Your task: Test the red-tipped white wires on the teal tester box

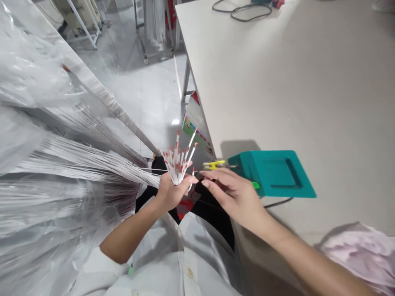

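Note:
My left hand is closed around a bundle of white wires. Their stripped, copper-coloured ends fan upward above my fist, and the lengths trail off to the left. Close by on the right, my right hand has thumb and forefinger brought together in a pinch; whatever lies between the fingertips is too small to make out. A single white wire with a reddish tip stands between the two hands. Just beyond my right hand, a teal device with a green part rests at the table edge, and a yellow-handled tool lies against it.
Long bundles of white wires under clear plastic sheeting hang over a rail at left. The white table fills the right, with a black cable at its far end and pink cloth near me. A wheeled rack stands behind.

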A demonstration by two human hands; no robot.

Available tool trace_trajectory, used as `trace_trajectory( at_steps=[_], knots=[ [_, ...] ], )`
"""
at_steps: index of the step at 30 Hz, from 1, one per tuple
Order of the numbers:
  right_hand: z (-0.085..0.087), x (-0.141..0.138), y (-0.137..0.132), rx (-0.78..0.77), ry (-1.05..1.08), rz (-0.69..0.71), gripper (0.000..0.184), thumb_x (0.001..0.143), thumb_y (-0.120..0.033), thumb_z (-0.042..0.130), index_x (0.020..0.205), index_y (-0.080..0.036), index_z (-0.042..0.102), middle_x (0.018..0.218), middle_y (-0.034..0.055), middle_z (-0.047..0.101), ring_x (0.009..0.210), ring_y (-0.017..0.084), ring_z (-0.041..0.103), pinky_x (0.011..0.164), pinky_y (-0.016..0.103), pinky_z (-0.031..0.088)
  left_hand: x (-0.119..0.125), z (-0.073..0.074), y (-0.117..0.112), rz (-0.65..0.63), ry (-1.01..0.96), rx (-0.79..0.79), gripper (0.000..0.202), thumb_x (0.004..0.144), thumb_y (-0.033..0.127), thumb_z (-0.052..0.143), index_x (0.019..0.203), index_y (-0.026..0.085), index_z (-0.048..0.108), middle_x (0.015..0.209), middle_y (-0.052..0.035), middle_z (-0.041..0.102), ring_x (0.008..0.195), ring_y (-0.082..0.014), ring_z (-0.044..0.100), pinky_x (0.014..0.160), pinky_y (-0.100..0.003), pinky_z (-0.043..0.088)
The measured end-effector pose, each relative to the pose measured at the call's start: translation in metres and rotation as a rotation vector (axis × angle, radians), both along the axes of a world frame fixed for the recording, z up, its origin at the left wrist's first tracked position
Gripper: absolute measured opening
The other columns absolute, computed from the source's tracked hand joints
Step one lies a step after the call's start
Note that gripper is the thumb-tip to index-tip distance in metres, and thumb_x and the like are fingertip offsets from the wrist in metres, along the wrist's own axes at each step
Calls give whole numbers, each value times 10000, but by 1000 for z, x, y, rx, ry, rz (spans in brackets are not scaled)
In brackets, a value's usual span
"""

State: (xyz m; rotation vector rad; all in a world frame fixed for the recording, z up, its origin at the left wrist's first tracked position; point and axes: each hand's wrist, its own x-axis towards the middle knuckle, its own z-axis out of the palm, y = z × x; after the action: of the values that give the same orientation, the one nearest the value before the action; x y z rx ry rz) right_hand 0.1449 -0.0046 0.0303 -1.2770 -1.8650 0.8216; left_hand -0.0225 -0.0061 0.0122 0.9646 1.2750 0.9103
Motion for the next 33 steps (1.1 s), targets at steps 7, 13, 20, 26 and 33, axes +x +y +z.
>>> trace_trajectory(
  at_steps=[7, 13, 20, 26, 33],
  knots=[
    [-31, -25, -12, -510, 610, 55, 154, 750, -360, 657, 771, -218, 712, 728, 17, 601, 540, 96, 536, 441, 232, 452, -15, -9, -23, -149, -54, 16, 400, 706, 317, 679, 1081, 183, 647, 731, -34, 673, 566, -126, 568, 563, -253, 473],
    [-33, -27, -19, -373, 475, 99, 180, 809, -304, 588, 692, -190, 665, 678, 27, 600, 616, 133, 578, 566, 277, 498, -19, -25, -32, -180, -70, -11, 324, 707, 396, 675, 908, 143, 695, 708, -60, 678, 565, -134, 574, 529, -248, 463],
    [-31, -20, -25, 179, 108, -56, 312, 800, -146, 571, 1101, -212, 627, 926, 88, 612, 760, 161, 610, 651, 298, 520, -13, -11, -20, 52, 85, -66, 403, 725, 366, 651, 1042, 119, 644, 662, -15, 639, 500, -95, 522, 516, -229, 437],
    [-25, -29, -20, -47, 262, -35, 121, 822, -196, 560, 820, -210, 680, 750, 39, 635, 677, 144, 607, 600, 274, 512, -8, -14, -22, -229, 61, -9, 267, 740, 356, 616, 602, 128, 614, 498, 9, 540, 474, -101, 496, 470, -212, 384],
    [-27, -31, -20, -138, 360, -131, 176, 816, -217, 569, 649, -188, 617, 676, 23, 593, 615, 125, 574, 559, 254, 479, -8, -18, -22, -184, 14, 9, 253, 740, 375, 629, 721, 126, 669, 577, -9, 619, 530, -123, 563, 533, -231, 439]
  ],
)
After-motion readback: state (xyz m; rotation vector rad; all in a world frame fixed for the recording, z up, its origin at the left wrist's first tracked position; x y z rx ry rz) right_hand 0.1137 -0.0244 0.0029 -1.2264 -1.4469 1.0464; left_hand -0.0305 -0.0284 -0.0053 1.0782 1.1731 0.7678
